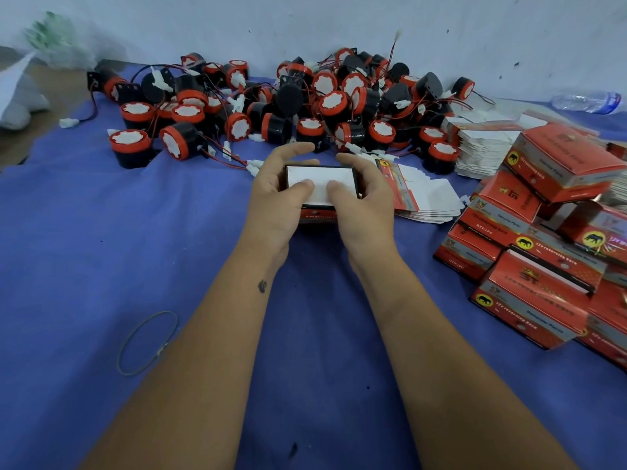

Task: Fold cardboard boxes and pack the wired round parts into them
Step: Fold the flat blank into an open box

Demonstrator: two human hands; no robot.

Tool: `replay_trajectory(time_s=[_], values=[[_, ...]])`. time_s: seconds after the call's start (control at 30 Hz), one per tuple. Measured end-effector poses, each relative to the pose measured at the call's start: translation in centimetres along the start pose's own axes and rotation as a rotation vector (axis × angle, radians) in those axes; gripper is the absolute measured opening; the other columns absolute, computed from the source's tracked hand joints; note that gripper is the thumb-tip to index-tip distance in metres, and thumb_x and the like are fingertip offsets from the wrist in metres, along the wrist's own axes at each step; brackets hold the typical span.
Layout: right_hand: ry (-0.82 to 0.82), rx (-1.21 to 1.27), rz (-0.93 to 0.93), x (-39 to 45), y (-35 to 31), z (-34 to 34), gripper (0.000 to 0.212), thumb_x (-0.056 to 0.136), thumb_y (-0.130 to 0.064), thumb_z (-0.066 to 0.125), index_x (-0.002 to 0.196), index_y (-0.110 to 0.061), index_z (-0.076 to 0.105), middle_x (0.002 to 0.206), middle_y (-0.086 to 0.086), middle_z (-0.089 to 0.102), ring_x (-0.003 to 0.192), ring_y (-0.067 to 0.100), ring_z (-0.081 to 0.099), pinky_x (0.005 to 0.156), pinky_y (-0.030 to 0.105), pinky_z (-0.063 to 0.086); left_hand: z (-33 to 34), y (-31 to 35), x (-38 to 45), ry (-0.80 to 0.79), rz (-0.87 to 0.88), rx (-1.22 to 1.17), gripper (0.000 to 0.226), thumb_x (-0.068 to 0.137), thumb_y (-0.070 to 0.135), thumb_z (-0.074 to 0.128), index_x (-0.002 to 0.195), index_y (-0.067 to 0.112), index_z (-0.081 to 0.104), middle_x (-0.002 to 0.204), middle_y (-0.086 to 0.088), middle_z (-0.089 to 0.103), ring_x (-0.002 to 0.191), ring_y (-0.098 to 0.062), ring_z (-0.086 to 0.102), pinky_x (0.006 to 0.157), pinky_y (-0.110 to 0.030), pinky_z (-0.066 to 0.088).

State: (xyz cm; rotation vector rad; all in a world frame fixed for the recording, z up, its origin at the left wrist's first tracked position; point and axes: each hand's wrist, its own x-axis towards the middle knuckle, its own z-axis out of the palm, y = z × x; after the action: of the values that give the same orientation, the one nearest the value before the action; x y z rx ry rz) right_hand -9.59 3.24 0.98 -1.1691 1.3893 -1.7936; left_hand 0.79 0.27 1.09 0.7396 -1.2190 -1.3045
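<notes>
Two hands: the left hand (271, 195) and the right hand (364, 195) both clasped one small cardboard box (320, 189) near the middle of the blue cloth (101, 232), each thumb pressing on its white top flap.
Grip: fingers curled round the far side of the box, thumbs on the near part of the flap; neither hand was free.
Step in hand: by my reading, the white flap was being pushed shut; whether a part already lay inside could not be seen.
Done: a heap of closed red boxes (543, 266) lay stacked at the right edge of the cloth, which suggested a good share was already packed.
Left: a large pile of wired round parts (305, 106), black with red rims and white faces, lay along the far edge, wires and white plugs tangled among them; many remained unpacked.
Stock: flat unfolded box blanks (424, 195) lay just right of the hands, with a taller stack of flat blanks (485, 147) behind them.
Surface: a blue cloth, wrinkled; a thin wire ring (147, 342) lay towards the near left.
Room: a pale marked wall (339, 22) ran behind the pile; a clear plastic bottle (587, 101) lay at the far right corner, and a white bag (20, 96) sat beyond the far left corner.
</notes>
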Motion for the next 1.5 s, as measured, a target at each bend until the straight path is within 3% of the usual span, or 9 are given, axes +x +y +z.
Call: replay_trajectory(time_s=[0.2, 0.33, 0.5, 0.73, 1.03, 1.1, 1.23, 1.37, 1.5], values=[[0.008, -0.012, 0.008, -0.3, 0.1, 0.1, 0.026, 0.087, -0.003, 0.054, 0.102, -0.021, 0.065, 0.092, -0.009, 0.065, 0.077, 0.0, 0.06, 0.065, 0.022, 0.052, -0.2, -0.1, 0.2, 0.018, -0.034, -0.034, 0.035, 0.095, 0.006, 0.048, 0.106, 0.033, 0.067, 0.095, 0.009, 0.071, 0.078, -0.004, 0.069, 0.061, -0.019, 0.053], [0.049, 0.044, 0.052, -0.5, 0.3, 0.4, 0.025, 0.092, -0.008, 0.049, 0.105, -0.018, 0.067, 0.101, -0.003, 0.064, 0.082, 0.005, 0.057, 0.068, 0.023, 0.048, -0.3, 0.0, 0.3, 0.072, -0.14, -0.223, 0.024, 0.1, 0.026, 0.044, 0.105, 0.028, 0.068, 0.086, 0.005, 0.075, 0.079, -0.014, 0.073, 0.06, -0.025, 0.056], [0.003, 0.032, 0.048, -0.6, 0.0, 0.1, 0.03, 0.086, 0.0, 0.05, 0.102, -0.02, 0.066, 0.101, -0.002, 0.064, 0.09, 0.017, 0.058, 0.079, 0.04, 0.053, -0.5, -0.1, 0.1, -0.038, -0.112, 0.004, 0.041, 0.071, 0.017, 0.051, 0.104, 0.035, 0.068, 0.116, -0.002, 0.066, 0.101, -0.022, 0.065, 0.071, -0.027, 0.055], [0.022, -0.021, 0.022, -0.5, 0.0, 0.1, 0.03, 0.086, 0.0, 0.054, 0.096, -0.026, 0.064, 0.094, -0.006, 0.064, 0.087, 0.011, 0.059, 0.079, 0.041, 0.054, -0.6, -0.1, 0.1, -0.017, -0.115, 0.061, 0.04, 0.072, 0.004, 0.058, 0.091, 0.037, 0.072, 0.099, 0.009, 0.066, 0.091, -0.017, 0.067, 0.072, -0.03, 0.058], [0.08, 0.065, 0.015, -0.3, 0.2, -0.1, 0.024, 0.096, -0.01, 0.046, 0.098, -0.014, 0.069, 0.092, -0.021, 0.066, 0.086, -0.011, 0.055, 0.074, 0.011, 0.043, -0.6, -0.1, 0.1, -0.025, -0.114, -0.086, 0.034, 0.096, 0.029, 0.037, 0.11, 0.025, 0.068, 0.105, 0.0, 0.07, 0.097, -0.018, 0.068, 0.079, -0.034, 0.057], [0.138, -0.07, -0.017, -0.2, 0.5, 0.0, 0.025, 0.097, -0.02, 0.045, 0.101, -0.021, 0.069, 0.107, -0.01, 0.06, 0.093, -0.013, 0.05, 0.078, 0.008, 0.037, -0.3, -0.2, 0.2, 0.015, -0.144, -0.001, 0.034, 0.102, 0.032, 0.035, 0.111, 0.033, 0.068, 0.109, 0.0, 0.07, 0.101, -0.018, 0.068, 0.084, -0.034, 0.056], [0.136, -0.295, -0.041, -0.3, 0.8, -0.1, 0.027, 0.096, -0.034, 0.037, 0.099, -0.033, 0.064, 0.104, -0.006, 0.056, 0.09, -0.01, 0.049, 0.071, 0.012, 0.035, 0.1, -0.5, 0.7, 0.087, -0.079, 0.312, 0.035, 0.102, 0.043, 0.03, 0.121, 0.041, 0.059, 0.137, -0.005, 0.053, 0.13, -0.027, 0.046, 0.111, -0.042, 0.038], [0.163, -0.332, -0.215, -0.8, 0.4, -0.1, 0.025, 0.096, -0.029, 0.04, 0.102, -0.028, 0.064, 0.104, -0.002, 0.057, 0.089, -0.012, 0.048, 0.072, 0.005, 0.036, 0.2, -0.1, 1.3, 0.278, -0.057, 0.353, 0.047, 0.093, 0.048, 0.034, 0.134, 0.037, 0.055, 0.12, 0.012, 0.047, 0.126, -0.021, 0.042, 0.104, -0.035, 0.035], [0.135, -0.271, -0.354, -1.0, 0.2, 0.3, 0.013, 0.092, -0.012, 0.054, 0.102, -0.012, 0.063, 0.106, 0.001, 0.053, 0.09, -0.006, 0.052, 0.075, 0.009, 0.043, -0.9, -0.5, 1.0, 0.2, -0.007, 0.397, 0.059, 0.089, 0.054, 0.026, 0.143, 0.038, 0.043, 0.122, 0.02, 0.044, 0.12, -0.009, 0.042, 0.095, -0.03, 0.034]])
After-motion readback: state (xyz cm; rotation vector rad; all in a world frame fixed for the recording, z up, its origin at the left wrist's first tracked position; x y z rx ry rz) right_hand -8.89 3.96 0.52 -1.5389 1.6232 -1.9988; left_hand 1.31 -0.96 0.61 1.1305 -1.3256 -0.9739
